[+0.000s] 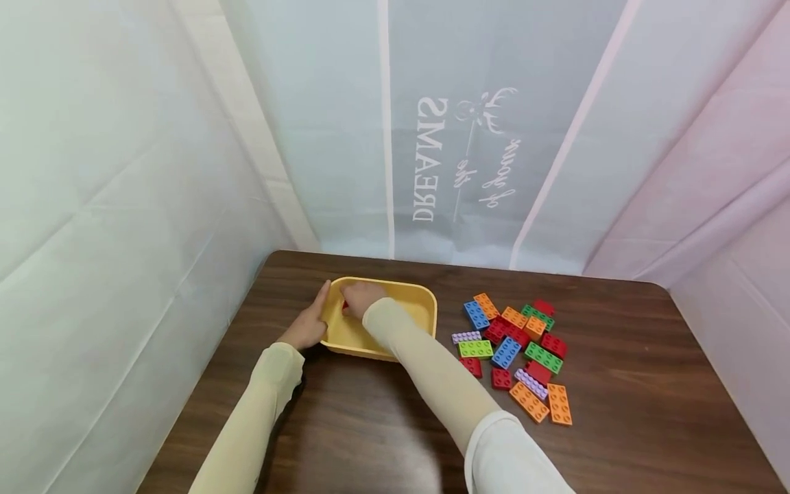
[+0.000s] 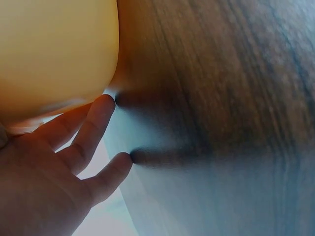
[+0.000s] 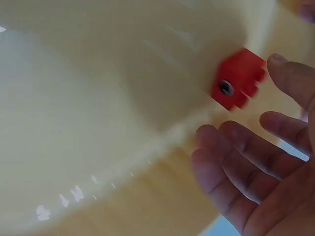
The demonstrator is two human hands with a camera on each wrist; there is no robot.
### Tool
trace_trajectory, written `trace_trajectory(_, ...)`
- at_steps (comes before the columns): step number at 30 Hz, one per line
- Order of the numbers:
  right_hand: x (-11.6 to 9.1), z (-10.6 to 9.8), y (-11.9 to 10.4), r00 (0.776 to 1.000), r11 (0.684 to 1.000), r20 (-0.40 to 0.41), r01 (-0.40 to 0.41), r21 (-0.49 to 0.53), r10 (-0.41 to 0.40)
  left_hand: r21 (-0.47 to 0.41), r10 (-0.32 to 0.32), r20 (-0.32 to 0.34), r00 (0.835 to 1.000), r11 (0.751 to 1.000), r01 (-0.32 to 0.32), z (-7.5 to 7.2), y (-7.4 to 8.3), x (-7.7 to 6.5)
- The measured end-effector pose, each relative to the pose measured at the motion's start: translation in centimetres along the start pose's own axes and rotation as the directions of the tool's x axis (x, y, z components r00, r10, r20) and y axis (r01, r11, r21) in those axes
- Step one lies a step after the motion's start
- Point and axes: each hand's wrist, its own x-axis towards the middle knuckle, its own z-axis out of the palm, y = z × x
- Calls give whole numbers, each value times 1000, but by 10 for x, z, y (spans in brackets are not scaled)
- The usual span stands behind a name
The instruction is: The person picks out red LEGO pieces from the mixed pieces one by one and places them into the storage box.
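On backdrop: "DREAMS" (mirrored) | left hand [image 1: 306,324] flat against yellow tub [image 1: 426,300] | right hand [image 3: 266,162] spread beside red brick [image 3: 237,78]

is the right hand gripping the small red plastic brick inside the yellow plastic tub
No. In the right wrist view the right hand is open, fingers spread beside the small red plastic brick, not around it.

The backdrop sheet [image 1: 457,137] reads, mirrored, "DREAMS".

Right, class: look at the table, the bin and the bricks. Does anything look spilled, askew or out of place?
Nothing looks damaged. The bricks lie in a loose, jumbled heap on the table, right of the yellow bin. One red brick is inside the bin by the right hand; the left hand rests against the bin's outer side.
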Motion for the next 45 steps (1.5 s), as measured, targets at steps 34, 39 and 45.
trace_trajectory(34,-222,-17,212,868,847,-133,-417,329,479,4,-50,59,997,999,50,-1,1,6)
trace_trajectory(39,-259,-3,223,846,815,-83,-474,335,526,-8,-54,57,997,999,54,-3,0,6)
trace_trajectory(45,-292,11,223,845,812,-47,-494,310,533,2,-45,52,998,999,45,-1,-2,7)
